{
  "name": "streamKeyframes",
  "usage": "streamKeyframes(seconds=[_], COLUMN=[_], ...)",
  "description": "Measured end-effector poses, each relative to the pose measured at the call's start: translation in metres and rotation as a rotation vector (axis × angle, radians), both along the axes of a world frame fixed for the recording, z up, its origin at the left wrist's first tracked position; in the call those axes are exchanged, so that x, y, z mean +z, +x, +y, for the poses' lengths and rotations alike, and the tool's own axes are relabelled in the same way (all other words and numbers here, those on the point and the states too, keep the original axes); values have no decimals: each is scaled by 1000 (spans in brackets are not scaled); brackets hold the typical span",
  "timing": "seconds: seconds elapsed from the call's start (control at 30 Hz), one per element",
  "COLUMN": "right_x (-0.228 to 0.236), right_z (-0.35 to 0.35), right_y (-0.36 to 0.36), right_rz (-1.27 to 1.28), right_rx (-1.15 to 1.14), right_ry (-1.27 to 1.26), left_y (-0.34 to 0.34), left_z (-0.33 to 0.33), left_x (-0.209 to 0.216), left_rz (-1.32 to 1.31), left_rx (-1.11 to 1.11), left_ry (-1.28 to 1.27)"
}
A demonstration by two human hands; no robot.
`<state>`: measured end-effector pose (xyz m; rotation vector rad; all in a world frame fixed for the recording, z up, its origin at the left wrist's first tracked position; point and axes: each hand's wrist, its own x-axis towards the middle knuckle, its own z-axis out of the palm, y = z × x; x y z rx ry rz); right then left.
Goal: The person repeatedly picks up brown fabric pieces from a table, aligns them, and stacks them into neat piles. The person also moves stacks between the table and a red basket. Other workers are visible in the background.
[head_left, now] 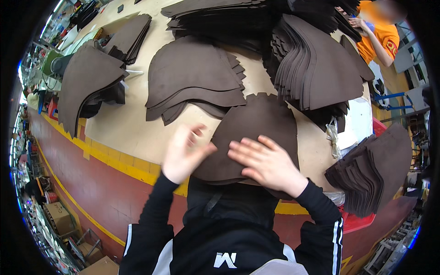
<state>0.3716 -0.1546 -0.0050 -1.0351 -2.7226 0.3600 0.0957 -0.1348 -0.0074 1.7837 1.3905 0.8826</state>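
Observation:
A dark brown, flat cut panel (259, 121) with a notched far edge lies at the table's front edge, right before me; its near side reaches over the edge. My right hand (268, 162) rests flat on it, fingers stretched out. Beside the panel's left side, my left hand (185, 153) is raised and somewhat blurred, its thumb apart from the fingers and nothing held. The thumb points at the panel; whether it touches cannot be told. Just beyond my left hand lies a fanned pile of similar brown panels (192, 66).
More brown panel stacks stand at the left edge (89, 75), far right (316, 64) and back (220, 18) of the pale table (123, 133). Another stack (373, 169) sits by a red bin (360, 223) at right. A person in orange (382, 34) works at the far right.

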Motion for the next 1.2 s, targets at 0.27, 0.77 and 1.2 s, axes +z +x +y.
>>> streamKeyframes(seconds=[0.27, 0.77, 1.2], right_x=[-1, -7, 12], right_z=[80, 49, -14], right_y=[37, 43, -8], right_rz=[119, -67, 165], right_rx=[-272, -423, 481], right_ry=[-51, 125, -468], left_y=[19, 16, 19], left_z=[-17, -14, -16], left_x=[-29, -33, -35], left_rz=[-113, -170, -164], left_rx=[65, 90, 161], left_ry=[-251, -114, -127])
